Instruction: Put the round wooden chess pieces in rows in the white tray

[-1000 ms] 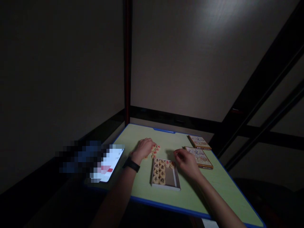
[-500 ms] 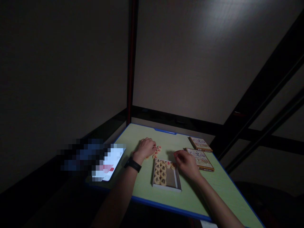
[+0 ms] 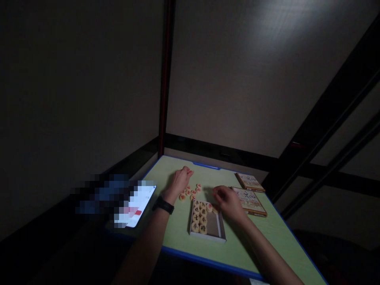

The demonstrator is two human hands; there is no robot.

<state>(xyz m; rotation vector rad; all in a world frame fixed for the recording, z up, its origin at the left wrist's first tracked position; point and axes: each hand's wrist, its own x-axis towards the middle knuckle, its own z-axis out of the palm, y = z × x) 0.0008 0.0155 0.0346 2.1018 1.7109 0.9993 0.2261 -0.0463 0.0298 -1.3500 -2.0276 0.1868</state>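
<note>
My left hand (image 3: pixel 180 180), with a black band on its wrist, is raised beyond a loose group of red-marked xiangqi pieces (image 3: pixel 188 192). Its fingertips are pinched together; what they hold, if anything, is too small to make out. My right hand (image 3: pixel 228 201) has curled fingers at the far right corner of a shallow open box (image 3: pixel 208 237), and I cannot see what is in them. Black-marked xiangqi pieces (image 3: pixel 203 219) fill two columns in the box's left part. A red-marked piece (image 3: pixel 209 207) lies beside their top end, with another piece partly hidden by my right hand.
Two printed boxes lie at the right, a nearer one (image 3: pixel 251 202) and a farther one (image 3: pixel 251 182). A lit tablet-like screen (image 3: pixel 133 217), partly blurred out, is at the left. The green table (image 3: pixel 184 233) has a blue edge, with walls behind it.
My left hand has lifted up and away from the red-marked pieces, leaving more of them in sight. My right hand has shifted slightly left, over the box's far corner.
</note>
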